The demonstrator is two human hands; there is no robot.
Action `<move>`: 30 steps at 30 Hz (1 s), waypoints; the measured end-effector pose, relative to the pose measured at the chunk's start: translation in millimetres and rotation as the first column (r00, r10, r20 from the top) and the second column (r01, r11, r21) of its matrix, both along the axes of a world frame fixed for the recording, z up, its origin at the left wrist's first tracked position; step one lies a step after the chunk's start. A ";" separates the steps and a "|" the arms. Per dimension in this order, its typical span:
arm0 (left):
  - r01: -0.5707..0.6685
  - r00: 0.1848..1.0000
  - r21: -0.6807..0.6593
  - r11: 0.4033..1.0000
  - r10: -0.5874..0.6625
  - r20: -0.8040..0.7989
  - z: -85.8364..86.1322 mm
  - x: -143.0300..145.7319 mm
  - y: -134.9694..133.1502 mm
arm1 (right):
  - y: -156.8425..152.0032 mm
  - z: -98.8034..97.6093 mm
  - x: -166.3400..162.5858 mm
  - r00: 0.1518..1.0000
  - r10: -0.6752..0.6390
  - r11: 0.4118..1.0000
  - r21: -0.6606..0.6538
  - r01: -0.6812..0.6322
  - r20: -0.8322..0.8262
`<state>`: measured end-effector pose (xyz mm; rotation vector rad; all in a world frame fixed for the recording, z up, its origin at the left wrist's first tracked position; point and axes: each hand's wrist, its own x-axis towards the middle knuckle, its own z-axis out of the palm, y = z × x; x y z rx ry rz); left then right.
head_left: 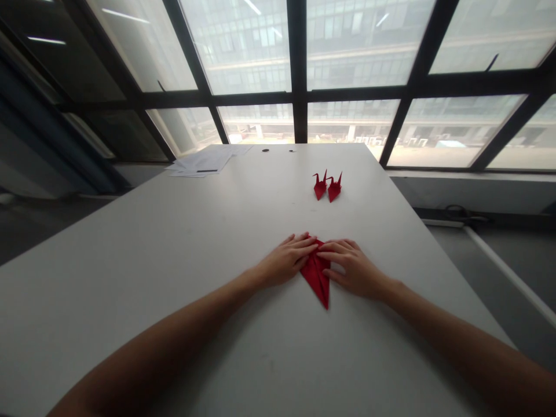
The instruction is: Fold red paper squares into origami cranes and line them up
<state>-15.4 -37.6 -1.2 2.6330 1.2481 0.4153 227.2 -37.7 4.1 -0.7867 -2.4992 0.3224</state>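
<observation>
A folded piece of red origami paper [320, 278] lies on the white table, its long point toward me and a crease running down its middle. My left hand [286, 259] rests on its upper left part, fingers stretched out over the paper. From the right, my right hand [351, 267] touches the upper right part with its fingertips, thumb apart from the fingers at the right edge. Both hands are open and partly cover the top of the paper. Farther back stand two red paper cranes [320, 188] [334, 190] side by side.
The white table [174, 243] stretches away toward large dark-framed windows [299, 98]. White paper sheets [204, 161] lie at its far left, with a dark pen-like stick [207, 171] on them. Near the far edge is a small dark round spot [265, 150].
</observation>
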 end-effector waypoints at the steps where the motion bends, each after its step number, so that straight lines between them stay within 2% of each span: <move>1: 0.007 1.000 -0.020 1.000 -0.008 -0.008 -0.6 -0.4 0.8 | -2.3 0.6 -1.2 1.000 -0.005 1.000 0.007 0.005 -0.005; 4: 0.005 1.000 -0.048 0.999 -0.006 -0.022 -2.3 -0.8 1.8 | -9.4 2.9 -3.6 0.998 0.053 0.999 -0.002 -0.053 0.019; 8: -0.035 0.997 -0.049 0.998 0.032 -0.066 -4.5 -2.6 2.1 | -15.3 6.3 -2.3 0.960 0.234 0.967 -0.136 -0.214 0.156; 12: -0.051 0.987 -0.030 0.998 0.045 -0.153 -3.1 -7.7 0.8 | -16.6 9.5 -0.5 0.923 0.288 0.943 -0.242 -0.228 0.254; 18: -0.043 0.978 -0.023 0.999 0.037 -0.204 -2.0 -19.8 5.7 | -19.7 14.4 -1.2 0.922 0.295 0.937 -0.265 -0.227 0.252; 20: -0.124 0.979 0.004 0.992 0.123 -0.165 -2.8 -23.4 10.9 | -20.6 14.1 -1.1 0.928 0.278 0.942 -0.258 -0.214 0.248; 23: -0.311 0.948 0.053 0.949 0.314 -0.045 1.0 -25.7 16.7 | -20.9 12.1 -0.8 0.934 0.265 0.948 -0.241 -0.207 0.238; 24: -0.303 0.952 0.058 0.951 0.304 -0.019 3.6 -25.6 17.0 | -20.7 11.5 -0.7 0.936 0.264 0.949 -0.234 -0.209 0.233; 25: -0.237 0.971 0.045 0.971 0.237 -0.012 6.6 -25.3 16.5 | -20.4 11.0 -0.6 0.937 0.264 0.950 -0.228 -0.212 0.228; 27: -0.019 0.998 -0.038 0.999 0.017 -0.057 12.1 -24.4 13.8 | -19.8 10.6 -0.6 0.939 0.265 0.951 -0.219 -0.217 0.220; 28: 0.048 0.995 -0.075 0.996 -0.054 -0.083 13.8 -24.2 12.3 | -19.6 10.7 -0.6 0.938 0.268 0.951 -0.217 -0.221 0.219; 30: 0.060 0.989 -0.110 0.992 -0.074 -0.129 14.5 -24.9 10.4 | -19.3 11.2 -0.7 0.936 0.274 0.950 -0.216 -0.227 0.219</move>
